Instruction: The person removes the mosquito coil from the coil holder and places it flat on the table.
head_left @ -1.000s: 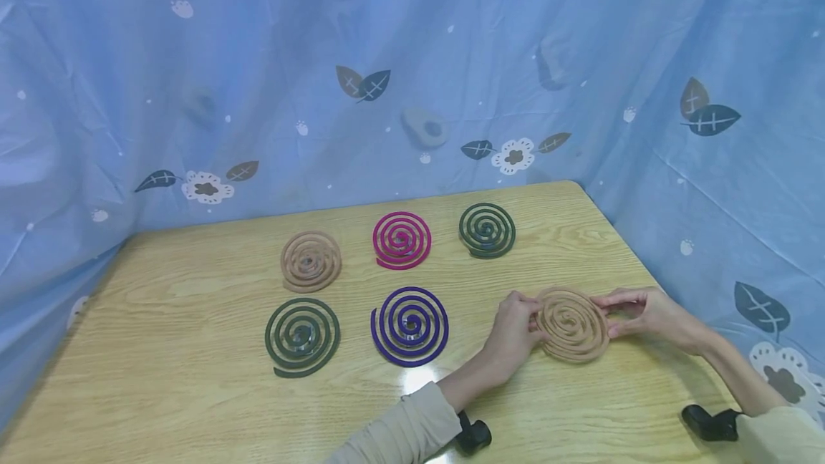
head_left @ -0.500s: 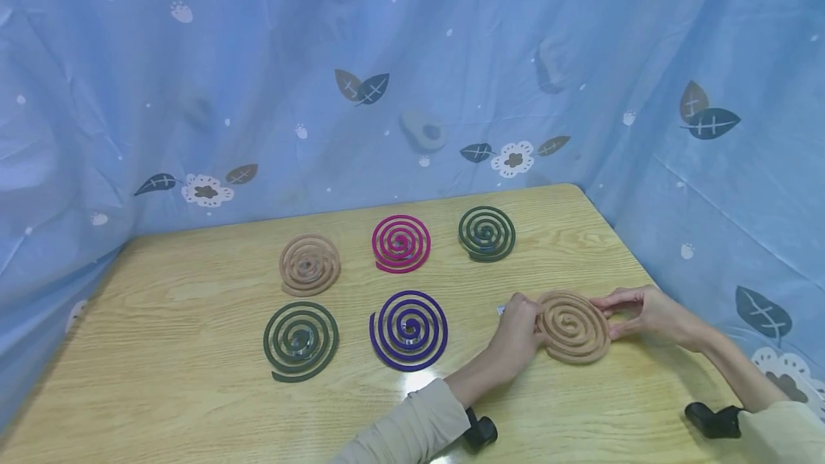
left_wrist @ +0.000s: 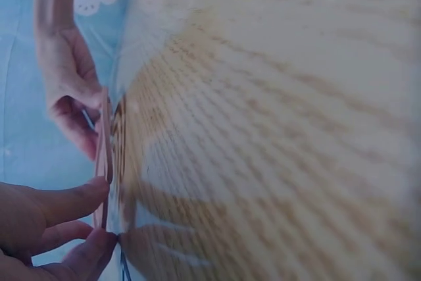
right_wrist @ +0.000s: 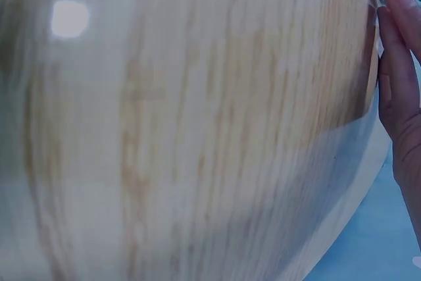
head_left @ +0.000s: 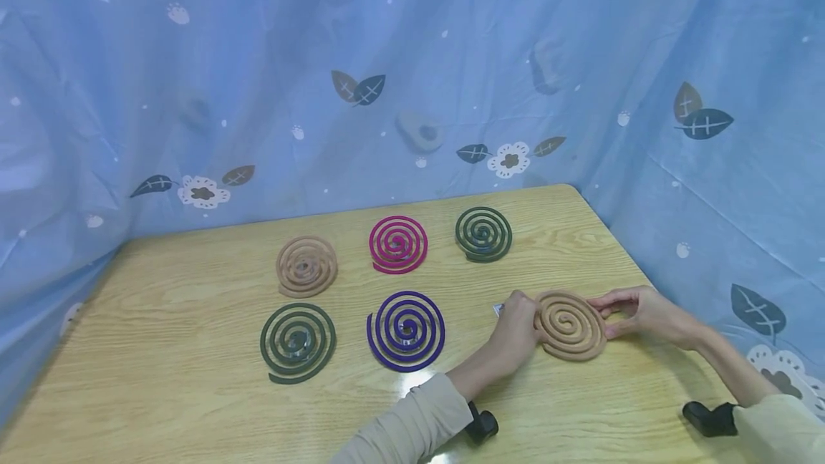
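Note:
A tan mosquito coil (head_left: 570,326) is held by its edges between both hands at the right of the table, close over the wood. My left hand (head_left: 515,335) pinches its left rim; in the left wrist view thumb and fingertips meet the thin edge of the coil (left_wrist: 105,156). Just past the left knuckles pokes a small shiny metal piece (head_left: 498,309), mostly hidden by the hand. On the opposite rim, my right hand (head_left: 651,317) grips with thumb and fingers. The right wrist view catches this hand (right_wrist: 401,77) only at its right margin.
Left of the hands lie a purple coil (head_left: 406,364) and a dark green one (head_left: 298,379). Behind them are a tan coil (head_left: 306,238), a magenta coil (head_left: 398,219) and another dark green coil (head_left: 483,210). Blue patterned cloth (head_left: 412,56) borders the wooden table (head_left: 161,321).
My left hand has shifted slightly on the rim, and the small shiny piece now shows beyond its knuckles. The coil and right hand stay nearly in place; the view drifts slightly.

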`<state>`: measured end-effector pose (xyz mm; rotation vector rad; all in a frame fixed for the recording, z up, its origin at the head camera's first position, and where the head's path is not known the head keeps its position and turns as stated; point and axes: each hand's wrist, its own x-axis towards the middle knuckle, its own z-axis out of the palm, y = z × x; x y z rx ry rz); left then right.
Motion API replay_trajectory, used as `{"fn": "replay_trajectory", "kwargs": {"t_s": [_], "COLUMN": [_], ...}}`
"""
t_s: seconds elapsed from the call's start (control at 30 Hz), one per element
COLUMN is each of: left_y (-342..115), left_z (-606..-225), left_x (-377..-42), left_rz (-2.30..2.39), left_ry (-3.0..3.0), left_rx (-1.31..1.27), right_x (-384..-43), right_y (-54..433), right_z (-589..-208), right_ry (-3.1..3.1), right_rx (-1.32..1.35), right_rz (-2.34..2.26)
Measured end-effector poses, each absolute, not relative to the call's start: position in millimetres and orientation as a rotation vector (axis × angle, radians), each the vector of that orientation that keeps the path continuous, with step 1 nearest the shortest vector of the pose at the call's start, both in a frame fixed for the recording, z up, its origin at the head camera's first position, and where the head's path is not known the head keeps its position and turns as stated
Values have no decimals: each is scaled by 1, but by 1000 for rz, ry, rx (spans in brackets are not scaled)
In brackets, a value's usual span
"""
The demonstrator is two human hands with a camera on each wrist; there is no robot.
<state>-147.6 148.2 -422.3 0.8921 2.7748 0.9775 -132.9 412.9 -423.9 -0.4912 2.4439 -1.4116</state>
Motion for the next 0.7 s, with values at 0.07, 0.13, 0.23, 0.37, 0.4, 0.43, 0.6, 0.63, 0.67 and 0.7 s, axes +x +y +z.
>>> {"fn": "replay_trajectory", "kwargs": {"t_s": [0.07,0.13,0.23,0.37,0.4,0.43,0.6,0.63,0.67,0.7], "left_y": [148,148,148,148,149,149,150,150,150,150], "left_z": [-422,-422,-421,-421,-421,-421,-422,-422,-422,-422], "left_x": [-148,-149,-150,-151,-151,-151,-152,-153,-153,-153], "left_rz": [965,966,951,958,961,957,921,912,907,900], "left_ry": [2781,2783,2788,2769,2763,2764,2787,2794,2798,2804], "left_rx": [898,890,873,857,857,859,851,846,842,841], "right_x": [-133,-133,-133,-133,-133,-132,-133,-134,-134,-135], "right_y": [412,412,413,413,413,413,414,414,414,414], "right_z": [-425,-425,-427,-429,-429,-430,-429,-429,-428,-428], "right_ry": [2437,2429,2416,2417,2420,2420,2416,2413,2415,2418], "right_rx": [-490,-484,-464,-453,-450,-447,-478,-484,-484,-484], "right_rz": [-1434,-1447,-1457,-1450,-1450,-1452,-1456,-1455,-1454,-1452]}}
